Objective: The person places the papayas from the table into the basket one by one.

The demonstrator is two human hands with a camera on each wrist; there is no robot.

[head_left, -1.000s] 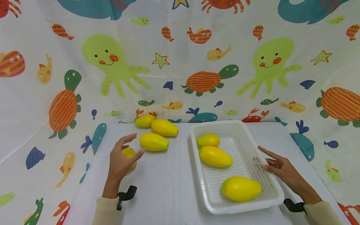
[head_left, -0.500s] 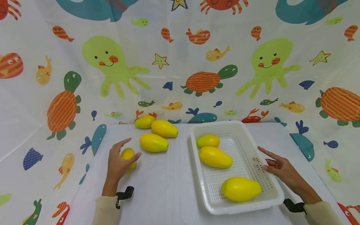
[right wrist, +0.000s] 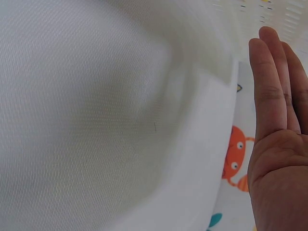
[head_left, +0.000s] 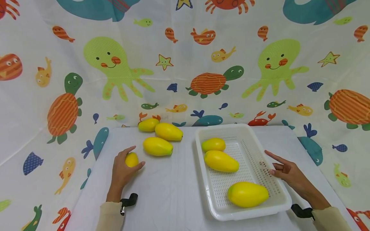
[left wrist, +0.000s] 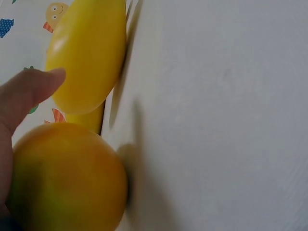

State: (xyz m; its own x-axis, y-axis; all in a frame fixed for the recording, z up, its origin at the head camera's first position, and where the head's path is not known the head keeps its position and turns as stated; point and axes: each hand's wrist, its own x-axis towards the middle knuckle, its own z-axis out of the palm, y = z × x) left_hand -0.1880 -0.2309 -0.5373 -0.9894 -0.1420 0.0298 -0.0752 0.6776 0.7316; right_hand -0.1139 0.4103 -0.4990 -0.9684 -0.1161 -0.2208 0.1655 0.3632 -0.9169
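In the head view my left hand [head_left: 123, 168] is curved loosely around one yellow papaya [head_left: 131, 159] on the table, partly hiding it. The left wrist view shows that papaya [left wrist: 70, 178] close up, rounded with a greenish side, and a gap between it and the extended digit [left wrist: 36, 89]. On the right, my right hand [head_left: 289, 173] rests its fingertips against the outer side of a white perforated basket [head_left: 209, 195]. Its fingers [right wrist: 269, 91] look straight in the right wrist view. Three papayas [head_left: 221, 161] lie inside the basket.
Three more papayas [head_left: 157, 146] lie beyond my left hand toward the back of the table. A white cloth [head_left: 173, 199] covers the tabletop. Behind it hangs a curtain [head_left: 179, 48] printed with sea animals.
My left hand has come down around the papaya, and its thumb now lies lower beside it. The right hand and the basket stay as they were.
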